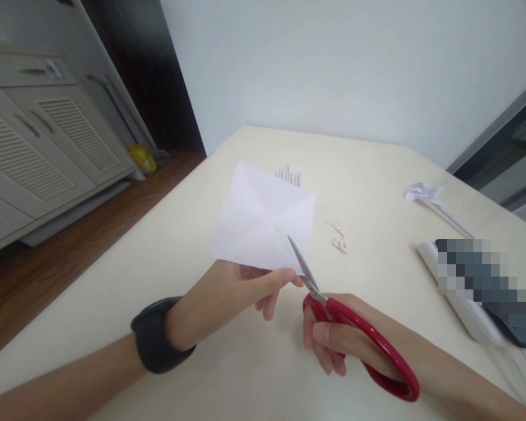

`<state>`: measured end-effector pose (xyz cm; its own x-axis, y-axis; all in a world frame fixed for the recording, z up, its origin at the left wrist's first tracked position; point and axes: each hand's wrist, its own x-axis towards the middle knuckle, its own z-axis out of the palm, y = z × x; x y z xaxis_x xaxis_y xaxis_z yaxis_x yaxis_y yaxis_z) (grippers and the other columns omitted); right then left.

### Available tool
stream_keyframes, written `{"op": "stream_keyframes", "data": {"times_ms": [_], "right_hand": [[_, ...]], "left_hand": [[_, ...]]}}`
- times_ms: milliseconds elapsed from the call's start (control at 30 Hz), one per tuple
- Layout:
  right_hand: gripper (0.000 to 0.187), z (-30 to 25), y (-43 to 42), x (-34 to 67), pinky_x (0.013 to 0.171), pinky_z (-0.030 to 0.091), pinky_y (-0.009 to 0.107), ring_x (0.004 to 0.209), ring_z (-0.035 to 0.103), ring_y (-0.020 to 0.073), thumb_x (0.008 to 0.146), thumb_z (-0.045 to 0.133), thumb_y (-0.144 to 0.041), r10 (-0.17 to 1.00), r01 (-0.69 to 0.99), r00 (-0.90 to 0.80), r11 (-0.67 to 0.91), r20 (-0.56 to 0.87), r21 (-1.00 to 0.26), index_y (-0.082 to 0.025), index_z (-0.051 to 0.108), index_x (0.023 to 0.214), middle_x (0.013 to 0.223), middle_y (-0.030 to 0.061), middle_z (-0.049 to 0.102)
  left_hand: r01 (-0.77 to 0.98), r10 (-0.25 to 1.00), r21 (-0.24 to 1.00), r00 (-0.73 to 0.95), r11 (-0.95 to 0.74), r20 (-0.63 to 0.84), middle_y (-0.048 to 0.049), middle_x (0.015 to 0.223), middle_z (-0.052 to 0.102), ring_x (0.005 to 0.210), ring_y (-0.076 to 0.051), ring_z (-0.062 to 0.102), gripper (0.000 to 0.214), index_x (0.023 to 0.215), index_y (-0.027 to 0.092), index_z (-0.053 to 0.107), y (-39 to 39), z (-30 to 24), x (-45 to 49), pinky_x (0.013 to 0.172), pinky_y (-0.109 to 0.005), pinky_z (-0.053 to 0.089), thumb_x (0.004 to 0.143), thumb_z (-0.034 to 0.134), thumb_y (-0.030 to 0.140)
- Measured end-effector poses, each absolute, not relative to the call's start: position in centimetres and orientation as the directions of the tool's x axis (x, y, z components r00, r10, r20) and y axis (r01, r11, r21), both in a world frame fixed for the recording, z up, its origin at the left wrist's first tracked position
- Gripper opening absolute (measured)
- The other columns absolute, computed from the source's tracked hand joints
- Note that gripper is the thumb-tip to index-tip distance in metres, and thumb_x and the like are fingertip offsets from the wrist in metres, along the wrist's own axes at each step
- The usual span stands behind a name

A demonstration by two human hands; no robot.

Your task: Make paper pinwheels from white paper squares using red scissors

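Observation:
A white square sheet of paper (249, 219) with diagonal creases is pinched near its lower right corner by my left hand (249, 286), thumb on top and fingers beneath. My right hand (333, 336) grips a pair of scissors (372, 333) with red handles, the thumb and fingers through the loops. One blade lies over the paper, its tip pointing toward the sheet's middle from that same corner. The other blade is mostly hidden, apparently below the sheet. A dark band (155, 336) circles my left wrist.
Behind the sheet lie several thin white paper rolls (288, 175) on the pale table (359, 169). Small pins or scraps (339, 242) sit to its right. Farther right are a white paper pinwheel (425, 193) on a stick and a white device (456, 298) with a cable. A louvred cabinet (48, 123) stands left.

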<state>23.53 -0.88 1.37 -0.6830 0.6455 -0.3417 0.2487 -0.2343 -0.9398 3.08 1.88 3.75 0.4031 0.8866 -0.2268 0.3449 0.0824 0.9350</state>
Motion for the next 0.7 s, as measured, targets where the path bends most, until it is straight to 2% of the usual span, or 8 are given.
{"op": "stream_keyframes", "data": {"times_ms": [233,333,500,700], "right_hand": [[0.013,1.20,-1.03,23.30,0.059,0.039,0.022,0.059,0.048,0.0100,0.084,0.044,-0.020,0.649,0.267,-0.667,-0.250,-0.366,-0.931,-0.016,0.055,0.079,0.065,-0.0005,0.054],[0.014,1.17,-0.94,23.21,0.059,0.038,0.022,0.059,0.048,0.0094,0.085,0.044,-0.020,0.651,0.275,-0.662,-0.251,-0.372,-0.928,-0.016,0.054,0.077,0.064,-0.0007,0.054],[0.013,0.91,-0.87,23.10,0.057,0.037,0.022,0.056,0.048,0.0089,0.085,0.044,-0.020,0.643,0.266,-0.670,-0.260,-0.372,-0.928,-0.016,0.054,0.076,0.062,-0.0013,0.054],[0.014,0.84,-0.74,23.07,0.056,0.036,0.021,0.056,0.048,0.0088,0.085,0.043,-0.019,0.646,0.263,-0.662,-0.273,-0.379,-0.925,-0.016,0.053,0.075,0.061,-0.0013,0.055]], "left_hand": [[0.338,0.888,0.939,0.408,0.069,-0.212,0.0038,0.044,0.051,0.052,-0.013,0.052,0.028,0.064,0.016,0.060,1.85,3.70,3.05,0.073,-0.030,0.047,0.082,0.052,0.037],[0.332,0.888,0.940,0.405,0.077,-0.216,0.0045,0.044,0.052,0.049,-0.012,0.050,0.027,0.067,0.016,0.061,1.89,3.63,3.04,0.072,-0.030,0.048,0.082,0.052,0.036],[0.334,0.895,0.940,0.397,0.064,-0.202,0.0046,0.043,0.051,0.051,-0.012,0.052,0.029,0.062,0.016,0.060,1.79,3.40,3.01,0.078,-0.030,0.047,0.081,0.052,0.035],[0.339,0.896,0.938,0.391,0.073,-0.211,0.0053,0.044,0.052,0.049,-0.012,0.051,0.026,0.064,0.017,0.060,1.81,3.43,3.18,0.074,-0.029,0.048,0.081,0.052,0.035]]}}
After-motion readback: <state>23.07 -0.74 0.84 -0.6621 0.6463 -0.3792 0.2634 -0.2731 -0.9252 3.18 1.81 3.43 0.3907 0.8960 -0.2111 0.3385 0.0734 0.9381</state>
